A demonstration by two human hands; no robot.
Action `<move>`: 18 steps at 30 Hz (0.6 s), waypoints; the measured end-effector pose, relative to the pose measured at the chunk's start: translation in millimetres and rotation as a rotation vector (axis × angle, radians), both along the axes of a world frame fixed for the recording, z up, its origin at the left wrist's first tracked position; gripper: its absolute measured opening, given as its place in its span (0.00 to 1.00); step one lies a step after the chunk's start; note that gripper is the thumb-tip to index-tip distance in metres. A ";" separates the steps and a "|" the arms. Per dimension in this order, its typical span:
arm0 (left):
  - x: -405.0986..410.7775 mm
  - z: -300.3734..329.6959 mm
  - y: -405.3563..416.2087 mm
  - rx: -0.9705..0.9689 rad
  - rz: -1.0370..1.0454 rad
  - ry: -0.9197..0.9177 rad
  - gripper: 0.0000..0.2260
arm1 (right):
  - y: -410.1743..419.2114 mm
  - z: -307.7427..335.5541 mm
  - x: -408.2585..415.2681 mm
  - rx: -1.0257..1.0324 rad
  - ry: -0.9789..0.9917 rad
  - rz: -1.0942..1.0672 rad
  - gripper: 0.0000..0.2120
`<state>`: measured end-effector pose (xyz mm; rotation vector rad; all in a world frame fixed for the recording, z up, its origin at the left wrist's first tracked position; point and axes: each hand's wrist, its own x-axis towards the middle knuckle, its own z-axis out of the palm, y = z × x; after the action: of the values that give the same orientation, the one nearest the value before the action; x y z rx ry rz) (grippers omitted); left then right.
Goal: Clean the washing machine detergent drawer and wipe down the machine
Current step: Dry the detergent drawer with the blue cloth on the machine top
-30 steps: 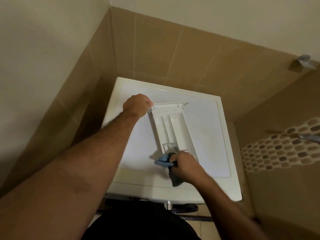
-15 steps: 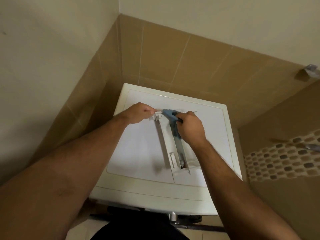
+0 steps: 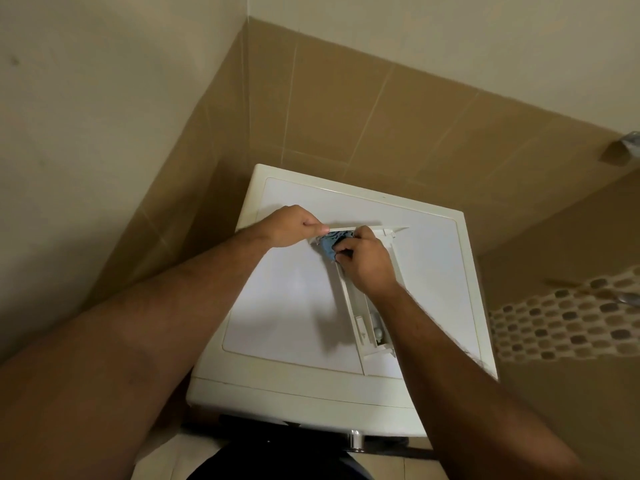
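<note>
The white detergent drawer (image 3: 363, 322) lies on top of the white washing machine (image 3: 291, 296), its front panel at the far end. My left hand (image 3: 292, 225) pinches the far left corner of the drawer's front panel. My right hand (image 3: 367, 261) is closed on a blue cloth (image 3: 329, 245) and presses it into the far end of the drawer, just right of my left hand. My right hand and forearm hide much of the drawer's compartments.
The machine stands in a corner between tan tiled walls (image 3: 346, 116). A mosaic tile band (image 3: 561, 323) runs along the right wall. A metal fitting (image 3: 628, 138) sticks out at the upper right. A chrome part (image 3: 355, 439) shows below the machine's front edge.
My right hand carried the blue cloth from the drawer's near end up to its far end, then shifted slightly left toward the corner. My left hand kept its hold on the front panel.
</note>
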<state>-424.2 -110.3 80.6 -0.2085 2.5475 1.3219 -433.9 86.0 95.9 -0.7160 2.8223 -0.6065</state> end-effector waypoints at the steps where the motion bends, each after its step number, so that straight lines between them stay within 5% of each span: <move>1: -0.8 -2.8 0.5 -0.002 0.014 0.000 0.20 | -0.5 1.1 -0.1 -0.002 -0.009 -0.005 0.07; 18: -3.1 -2.1 0.2 -0.119 -0.023 0.011 0.16 | 30.9 6.7 33.4 0.171 -0.090 0.163 0.09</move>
<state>-427.4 -110.1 78.5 -0.1950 2.6317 1.1677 -400.5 116.9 102.6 -0.8512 2.6596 -0.3573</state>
